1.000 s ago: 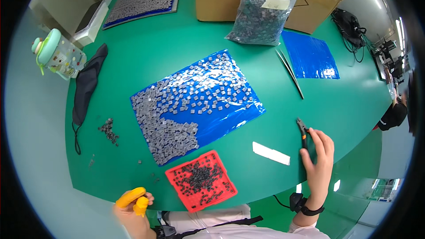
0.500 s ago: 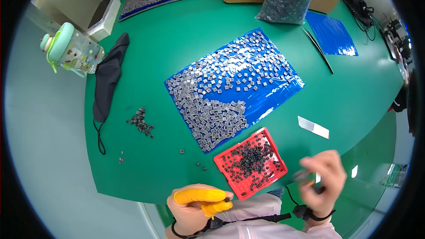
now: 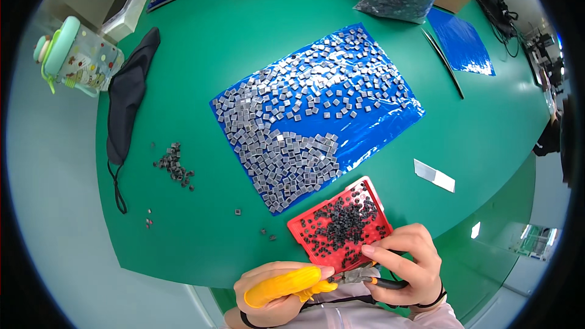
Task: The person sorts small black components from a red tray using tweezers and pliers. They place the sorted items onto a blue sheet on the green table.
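We hold small pliers (image 3: 365, 277) low at the near table edge, our right hand (image 3: 409, 263) with fingers curled shut around the dark handles, our left hand (image 3: 281, 289), in yellow rubber finger covers, pinching at the metal tip; whatever sits there is too small to tell. The red plastic tray (image 3: 303, 226) just ahead holds a modest heap of tiny dark bits, while the glossy blue sheet (image 3: 378, 140) beyond carries hundreds of flat grey square pieces (image 3: 292, 152), so we judge most of the work remains.
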